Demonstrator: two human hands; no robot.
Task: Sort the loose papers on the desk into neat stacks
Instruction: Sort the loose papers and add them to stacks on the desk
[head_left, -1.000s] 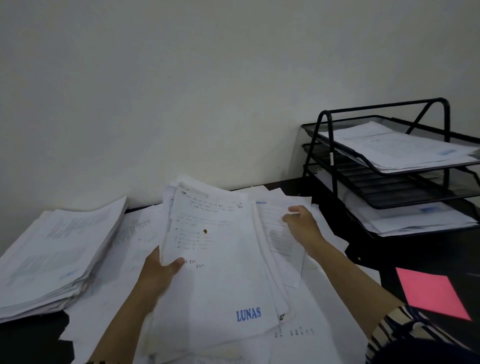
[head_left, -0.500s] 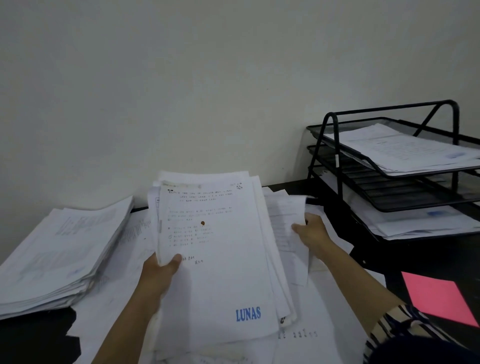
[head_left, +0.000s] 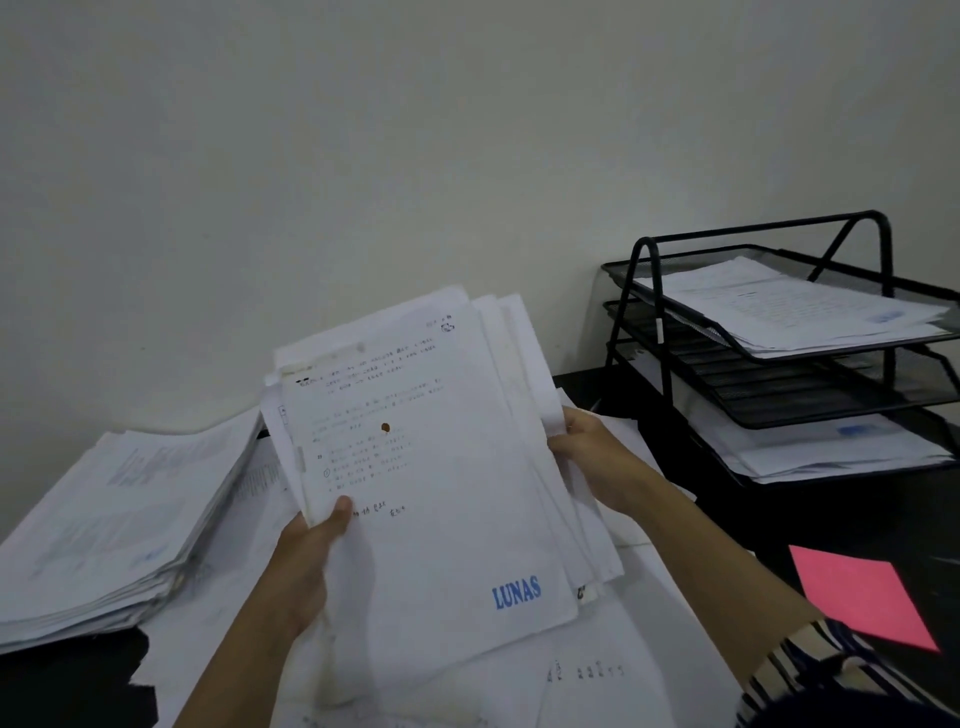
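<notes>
A bundle of white papers (head_left: 441, 483), its top sheet stamped "LUNAS" in blue, is held tilted up above the desk. My left hand (head_left: 306, 561) grips its left edge with the thumb on the top sheet. My right hand (head_left: 592, 457) holds the right edge, fingers curled round the sheets there. More loose sheets (head_left: 597, 675) lie spread on the desk under the bundle. A thick stack of papers (head_left: 114, 525) sits to the left.
A black three-tier mesh tray (head_left: 769, 384) stands at the right, with papers on its top and bottom tiers. A pink sheet (head_left: 862, 597) lies on the dark desk (head_left: 779, 519) at lower right. A pale wall runs close behind.
The bundle has been lifted and tilted up off the desk. My right hand moved from the loose sheets on the right to grip the bundle's right edge.
</notes>
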